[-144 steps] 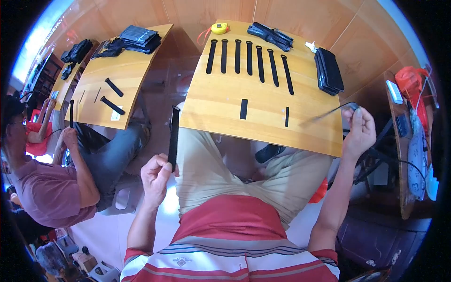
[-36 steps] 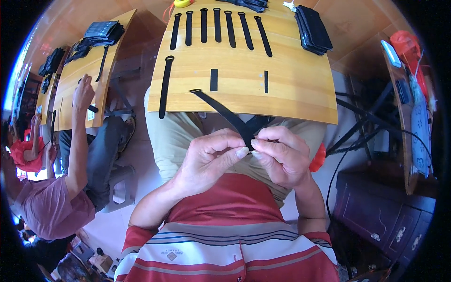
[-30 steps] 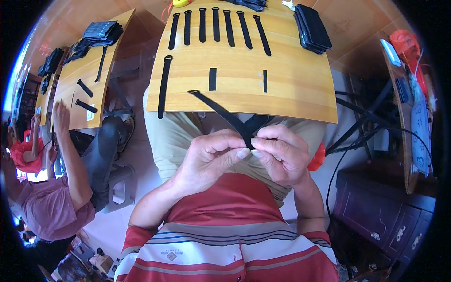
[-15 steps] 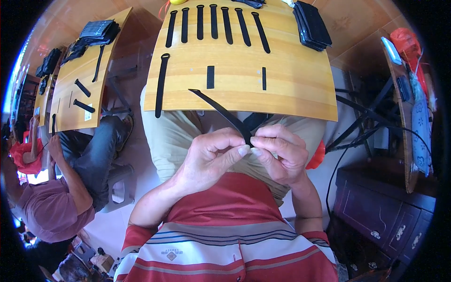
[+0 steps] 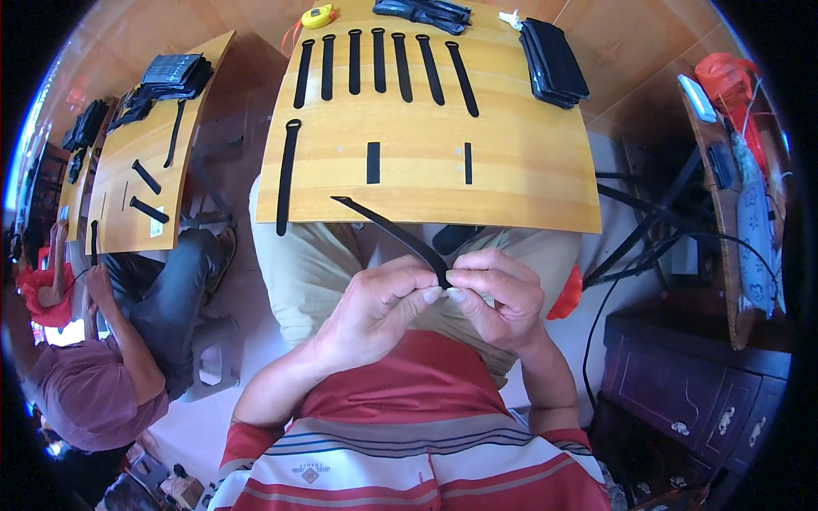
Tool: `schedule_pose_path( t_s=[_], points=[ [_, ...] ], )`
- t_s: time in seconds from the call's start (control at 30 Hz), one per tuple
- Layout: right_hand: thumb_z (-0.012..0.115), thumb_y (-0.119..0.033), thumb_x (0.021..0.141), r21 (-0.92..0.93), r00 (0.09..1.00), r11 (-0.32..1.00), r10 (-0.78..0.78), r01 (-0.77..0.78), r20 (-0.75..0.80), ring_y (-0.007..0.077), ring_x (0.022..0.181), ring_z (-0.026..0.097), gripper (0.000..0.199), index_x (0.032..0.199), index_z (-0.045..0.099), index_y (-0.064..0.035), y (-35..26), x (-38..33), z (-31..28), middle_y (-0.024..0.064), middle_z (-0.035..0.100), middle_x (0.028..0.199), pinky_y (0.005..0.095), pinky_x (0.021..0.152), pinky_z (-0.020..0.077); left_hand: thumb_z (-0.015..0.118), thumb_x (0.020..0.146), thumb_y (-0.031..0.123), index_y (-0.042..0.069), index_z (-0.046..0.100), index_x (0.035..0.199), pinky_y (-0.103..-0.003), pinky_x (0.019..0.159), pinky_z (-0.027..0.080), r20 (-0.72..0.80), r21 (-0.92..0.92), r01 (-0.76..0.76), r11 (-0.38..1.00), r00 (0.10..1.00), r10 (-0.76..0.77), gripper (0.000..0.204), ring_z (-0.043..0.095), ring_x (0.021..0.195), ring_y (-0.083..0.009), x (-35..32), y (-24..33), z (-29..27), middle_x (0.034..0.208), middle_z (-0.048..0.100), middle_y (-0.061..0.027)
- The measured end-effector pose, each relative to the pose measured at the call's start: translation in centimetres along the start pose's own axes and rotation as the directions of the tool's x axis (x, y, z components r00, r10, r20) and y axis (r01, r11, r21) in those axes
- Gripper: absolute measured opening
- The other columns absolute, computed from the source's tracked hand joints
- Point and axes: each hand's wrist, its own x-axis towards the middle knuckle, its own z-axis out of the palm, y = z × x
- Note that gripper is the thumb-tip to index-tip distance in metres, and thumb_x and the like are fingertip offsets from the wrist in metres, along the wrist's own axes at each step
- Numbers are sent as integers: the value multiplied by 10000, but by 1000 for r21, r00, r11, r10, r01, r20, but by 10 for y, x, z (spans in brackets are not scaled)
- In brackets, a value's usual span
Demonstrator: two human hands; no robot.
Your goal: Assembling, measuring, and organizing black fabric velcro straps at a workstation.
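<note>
Above my lap, just off the near edge of the wooden table [image 5: 511, 200], I pinch the end of a black strap [image 5: 388, 226] between both hands. My left hand [image 5: 375, 311] and my right hand [image 5: 501, 298] meet thumb to thumb at that end, their fingertips covering it. The strap's free length curves up and leftward, its tip over the table's near part. A black strap with a looped end [image 5: 288, 179] lies alone at the table's left side. Farther back, several similar straps [image 5: 379, 64] lie in a row, loops away from me.
Two short black strips [image 5: 372, 163] are on the tabletop. At its far side are a yellow tape measure [image 5: 319, 15], a black bundle [image 5: 422, 14] and a black stack [image 5: 554, 64]. Leftward, a co-worker [image 5: 98, 383] handles a strap at another table [image 5: 119, 187]. Dark drawers [image 5: 682, 392] stand right.
The view has shifted, so the table appears lower and more of its far side shows. Both hands keep their pinch on the strap, with little change in pose.
</note>
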Motion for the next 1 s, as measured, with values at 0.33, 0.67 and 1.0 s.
schedule_pose_path(
  t_s=[0.33,0.67,1.0],
  points=[
    [723,0,804,-6,1000,1000,-17,17,-9,207,705,662,148,950,719,21,2,-2,1,139,693,891,286,622,506,635,949,55,-25,646,1013,-357,677,494,15,46,3,999,1000,-4,103,616,771,-266,1,-1,0,868,608,-132],
    [714,19,802,-5,1000,1000,-8,8,-7,208,705,664,149,951,719,16,2,0,2,137,692,883,287,620,504,647,943,61,-22,648,999,-351,675,493,17,39,14,999,1000,-14,100,605,762,-258,1,1,-3,858,600,-122],
    [702,25,804,-19,1000,1000,5,-5,-6,216,701,658,145,949,708,14,2,-3,3,138,688,880,293,618,500,643,948,56,-19,659,999,-328,681,496,16,55,18,998,1000,-18,92,617,769,-225,0,-4,-2,874,611,-109]
  ],
)
